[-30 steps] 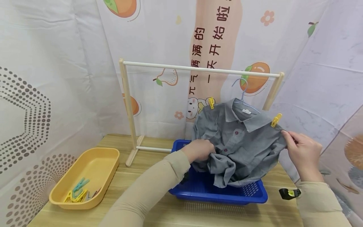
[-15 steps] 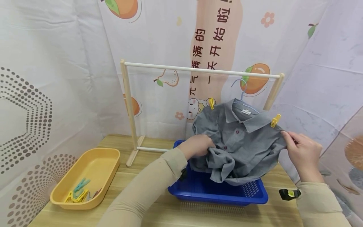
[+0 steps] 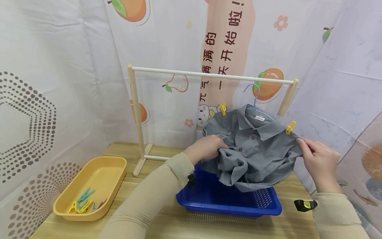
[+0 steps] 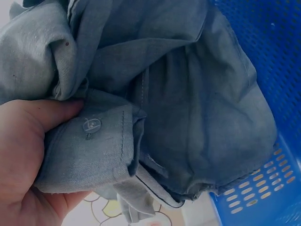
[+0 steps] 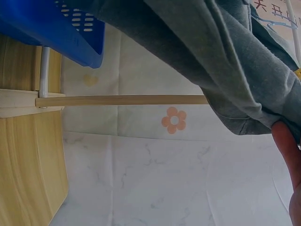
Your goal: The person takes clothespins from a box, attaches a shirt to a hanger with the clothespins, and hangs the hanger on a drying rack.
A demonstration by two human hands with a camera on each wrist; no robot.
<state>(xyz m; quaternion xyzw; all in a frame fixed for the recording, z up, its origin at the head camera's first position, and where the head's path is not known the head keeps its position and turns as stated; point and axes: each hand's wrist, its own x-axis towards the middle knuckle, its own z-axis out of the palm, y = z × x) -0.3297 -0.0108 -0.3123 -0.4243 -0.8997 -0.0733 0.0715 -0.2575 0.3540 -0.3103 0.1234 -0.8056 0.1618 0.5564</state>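
Observation:
A grey button-up shirt [image 3: 265, 159] is on a light blue hanger [image 3: 255, 96], its lower part bunched up. Yellow clothespins [image 3: 223, 109] are clipped at both shoulders. My left hand [image 3: 207, 147] grips a fold of the shirt at its left front. In the left wrist view, a buttoned cuff [image 4: 94, 155] lies between that hand's thumb and fingers. On the other side, my right hand [image 3: 322, 161] pinches the sleeve just below the right clothespin. In the right wrist view, the right thumb [image 5: 287, 150] presses against the grey cloth.
A blue perforated basket [image 3: 221, 207] stands under the shirt. Behind is a drying rack with a white bar [image 3: 179, 71]; the hanger's hook is just below bar height. At left, a yellow tray [image 3: 102, 166] holds several clothespins [image 3: 82, 202]. Printed curtains surround the wooden table [image 3: 155, 212].
My left hand has moved slightly left and up, lifting the gathered cloth, so more of the basket's inside shows. The right hand has stayed nearly still on the sleeve.

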